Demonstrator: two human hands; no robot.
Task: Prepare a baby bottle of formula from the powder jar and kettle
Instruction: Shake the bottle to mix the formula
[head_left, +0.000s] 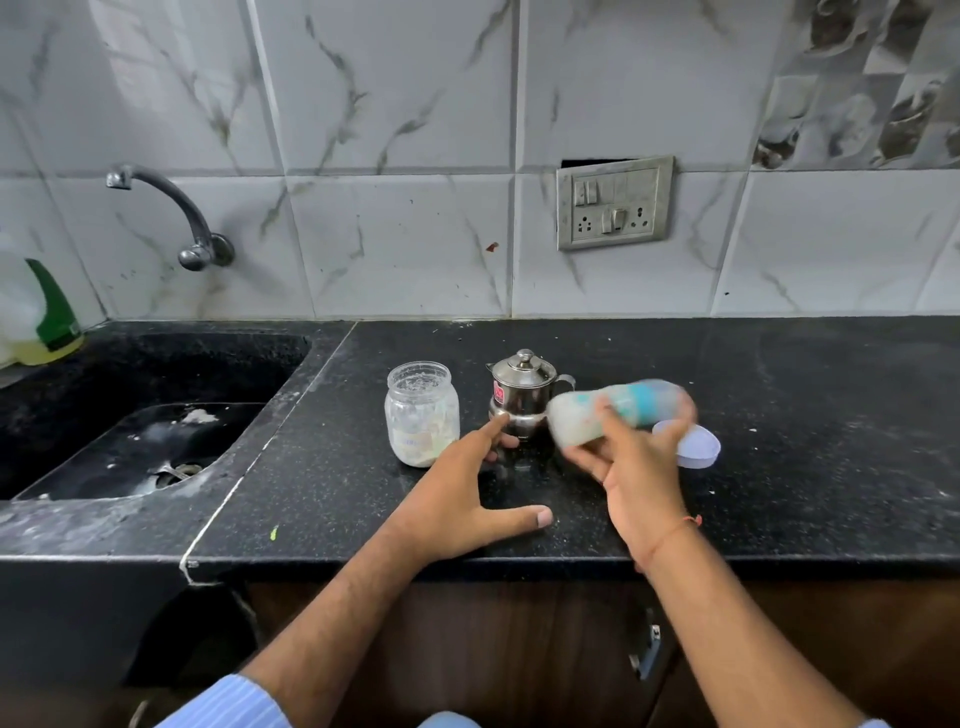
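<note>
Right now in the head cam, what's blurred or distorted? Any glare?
Head view: the baby bottle in the right hand is smeared by motion blur, its outline soft; the left hand, powder jar and steel kettle are sharp. Wide-angle bowing bends the tile seams and counter edge. Mild highlights on the kettle, no blown glare.

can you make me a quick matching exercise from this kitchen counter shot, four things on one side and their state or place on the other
Things:
1. baby bottle
2. powder jar
3. kettle
4. left hand

States:
A. lidless, nearest the sink
B. open, fingers spread above the counter
C. tilted sideways in the right hand
D. upright, lid on

Pairs: 1-C, 2-A, 3-D, 4-B
</note>
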